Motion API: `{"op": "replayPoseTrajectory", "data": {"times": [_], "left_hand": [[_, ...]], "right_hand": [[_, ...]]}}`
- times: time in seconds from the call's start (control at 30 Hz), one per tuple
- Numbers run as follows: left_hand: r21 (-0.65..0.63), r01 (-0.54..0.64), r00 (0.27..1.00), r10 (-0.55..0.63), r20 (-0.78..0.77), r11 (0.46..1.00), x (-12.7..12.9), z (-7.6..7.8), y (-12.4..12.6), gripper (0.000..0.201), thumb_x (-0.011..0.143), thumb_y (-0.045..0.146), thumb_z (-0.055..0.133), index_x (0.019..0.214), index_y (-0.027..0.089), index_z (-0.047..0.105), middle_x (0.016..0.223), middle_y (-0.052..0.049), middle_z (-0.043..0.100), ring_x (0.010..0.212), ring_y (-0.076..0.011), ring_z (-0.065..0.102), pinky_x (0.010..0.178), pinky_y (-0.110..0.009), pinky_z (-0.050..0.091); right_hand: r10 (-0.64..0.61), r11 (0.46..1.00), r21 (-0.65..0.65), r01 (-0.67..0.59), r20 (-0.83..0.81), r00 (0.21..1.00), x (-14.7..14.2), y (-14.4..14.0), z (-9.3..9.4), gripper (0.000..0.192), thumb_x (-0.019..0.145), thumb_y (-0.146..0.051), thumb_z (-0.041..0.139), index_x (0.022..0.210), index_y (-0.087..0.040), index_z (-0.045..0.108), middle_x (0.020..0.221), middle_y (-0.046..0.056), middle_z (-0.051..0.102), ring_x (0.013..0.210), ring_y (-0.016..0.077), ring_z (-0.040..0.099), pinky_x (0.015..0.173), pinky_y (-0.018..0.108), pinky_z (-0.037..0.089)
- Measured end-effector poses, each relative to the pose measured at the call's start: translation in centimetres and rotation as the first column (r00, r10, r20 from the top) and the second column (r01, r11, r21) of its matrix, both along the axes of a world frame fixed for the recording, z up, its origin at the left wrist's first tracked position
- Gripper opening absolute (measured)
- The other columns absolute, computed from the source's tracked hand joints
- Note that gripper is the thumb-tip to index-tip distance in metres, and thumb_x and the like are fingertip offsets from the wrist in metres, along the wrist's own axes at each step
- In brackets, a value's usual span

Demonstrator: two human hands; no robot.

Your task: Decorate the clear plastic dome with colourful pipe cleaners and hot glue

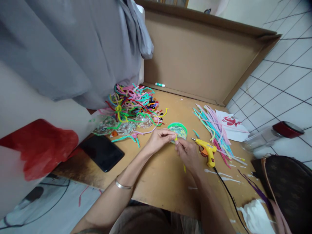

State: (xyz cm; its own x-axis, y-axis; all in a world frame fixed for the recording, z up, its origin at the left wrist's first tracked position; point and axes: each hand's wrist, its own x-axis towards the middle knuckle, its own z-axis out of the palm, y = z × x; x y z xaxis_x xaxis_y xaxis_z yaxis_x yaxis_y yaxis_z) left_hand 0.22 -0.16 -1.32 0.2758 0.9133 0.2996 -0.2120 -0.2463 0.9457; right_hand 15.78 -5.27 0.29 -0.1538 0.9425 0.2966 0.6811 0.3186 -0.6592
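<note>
My left hand (161, 139) and my right hand (188, 151) meet at the middle of the table, both pinching a yellow pipe cleaner (175, 138). A yellow end of it hangs below my right hand. Just behind my fingers lies a round clear piece with a green rim (179, 127), partly covered by them. To the right of my right hand rests a yellow glue gun (207, 151) with an orange trigger. A heap of coloured pipe cleaners (136, 100) is at the back left, with clear domed pieces (126, 126) edged in green in front of it.
A bundle of pipe cleaners (215, 130) lies on the right, beside a paper with a red print (230, 123). A black phone (103, 152) is at left. A clear bottle (265, 136) and brown bag (285, 191) border the right side. A cardboard wall (195, 55) stands behind.
</note>
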Motion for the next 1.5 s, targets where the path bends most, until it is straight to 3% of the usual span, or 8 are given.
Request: {"op": "replayPoseTrajectory", "data": {"times": [0.2, 0.57, 0.8, 0.9, 1.0, 1.17, 1.3, 1.5], "left_hand": [[-0.041, 0.021, 1.0, -0.022, -0.01, 0.999, -0.1, 0.2, -0.1, 0.024, 0.07, 0.04, 0.078, 0.074, 0.016, 0.078, 0.07, -0.005, 0.071, 0.063, -0.0135, 0.06, 0.064, -0.026, 0.049], [-0.117, 0.032, 0.998, -0.038, -0.051, 0.993, -0.1, 0.5, -0.3, 0.034, 0.066, 0.046, 0.079, 0.077, 0.014, 0.078, 0.068, -0.004, 0.07, 0.055, -0.0089, 0.053, 0.055, -0.022, 0.044], [-0.171, 0.063, 0.996, -0.072, -0.047, 0.983, -0.1, 0.4, -0.4, 0.035, 0.065, 0.046, 0.079, 0.079, 0.013, 0.077, 0.065, -0.004, 0.069, 0.053, -0.0086, 0.052, 0.054, -0.022, 0.043], [-0.159, 0.08, 0.996, -0.086, -0.031, 0.984, -0.1, 0.4, -0.2, 0.034, 0.067, 0.046, 0.079, 0.074, 0.013, 0.074, 0.061, -0.003, 0.067, 0.052, -0.0081, 0.051, 0.054, -0.021, 0.043], [-0.104, 0.028, 1.0, -0.027, 0.006, 0.994, -0.3, 0.2, 0.1, 0.036, 0.071, 0.048, 0.075, 0.071, 0.013, 0.069, 0.059, -0.001, 0.065, 0.053, -0.0078, 0.053, 0.055, -0.02, 0.043], [-0.106, -0.044, 0.995, 0.054, 0.085, 0.993, -0.4, 0.0, 0.5, 0.042, 0.073, 0.054, 0.072, 0.074, 0.014, 0.062, 0.06, -0.002, 0.067, 0.052, -0.0093, 0.058, 0.054, -0.02, 0.047], [-0.18, -0.016, 0.978, 0.053, 0.201, 0.984, -0.1, -0.3, 0.7, 0.047, 0.067, 0.057, 0.076, 0.076, 0.014, 0.059, 0.063, 0.0, 0.065, 0.055, -0.0109, 0.062, 0.056, -0.023, 0.054], [-0.269, -0.008, 0.925, 0.11, 0.365, 0.963, -0.4, -0.3, 1.1, 0.049, 0.059, 0.053, 0.083, 0.073, 0.016, 0.055, 0.058, 0.004, 0.06, 0.049, -0.0073, 0.057, 0.049, -0.019, 0.052]], "right_hand": [[0.005, 0.997, 0.077, -0.007, 0.026, 1.0, -0.1, -0.1, 0.2, 0.034, 0.092, -0.032, 0.039, 0.062, -0.021, 0.051, 0.054, -0.003, 0.051, 0.049, 0.0121, 0.04, 0.051, 0.025, 0.027], [0.002, 0.983, 0.18, -0.035, 0.185, 0.983, 0.4, 0.2, -0.6, 0.027, 0.09, -0.02, 0.04, 0.064, -0.021, 0.048, 0.057, -0.002, 0.053, 0.052, 0.012, 0.043, 0.055, 0.025, 0.027], [0.025, 0.986, 0.157, -0.057, 0.2, 0.979, 0.6, 0.2, -0.6, 0.025, 0.09, -0.02, 0.041, 0.067, -0.02, 0.052, 0.06, -0.001, 0.056, 0.054, 0.0128, 0.046, 0.055, 0.026, 0.027], [0.06, 0.993, 0.1, -0.068, 0.082, 0.995, 0.7, 0.3, -0.5, 0.028, 0.092, -0.025, 0.042, 0.07, -0.02, 0.057, 0.064, 0.001, 0.059, 0.057, 0.0132, 0.048, 0.057, 0.025, 0.03], [0.072, 0.997, -0.02, -0.077, -0.167, 0.983, 1.1, 0.6, -0.7, 0.026, 0.092, -0.036, 0.048, 0.08, -0.02, 0.065, 0.069, 0.001, 0.061, 0.062, 0.0137, 0.051, 0.058, 0.025, 0.035], [-0.068, 0.954, -0.284, -0.094, -0.511, 0.857, 2.0, 1.3, -1.4, 0.03, 0.076, -0.048, 0.067, 0.083, -0.019, 0.067, 0.059, -0.003, 0.054, 0.054, 0.012, 0.048, 0.053, 0.024, 0.037], [-0.169, 0.912, -0.394, -0.114, -0.614, 0.771, 1.9, 1.4, -1.1, 0.035, 0.062, -0.047, 0.078, 0.078, -0.019, 0.064, 0.058, -0.005, 0.053, 0.051, 0.0093, 0.045, 0.05, 0.023, 0.035], [-0.131, 0.881, -0.418, -0.222, -0.666, 0.734, 1.4, 1.0, -0.3, 0.034, 0.059, -0.044, 0.08, 0.072, -0.02, 0.06, 0.057, -0.006, 0.05, 0.049, 0.0081, 0.042, 0.05, 0.023, 0.035]]}}
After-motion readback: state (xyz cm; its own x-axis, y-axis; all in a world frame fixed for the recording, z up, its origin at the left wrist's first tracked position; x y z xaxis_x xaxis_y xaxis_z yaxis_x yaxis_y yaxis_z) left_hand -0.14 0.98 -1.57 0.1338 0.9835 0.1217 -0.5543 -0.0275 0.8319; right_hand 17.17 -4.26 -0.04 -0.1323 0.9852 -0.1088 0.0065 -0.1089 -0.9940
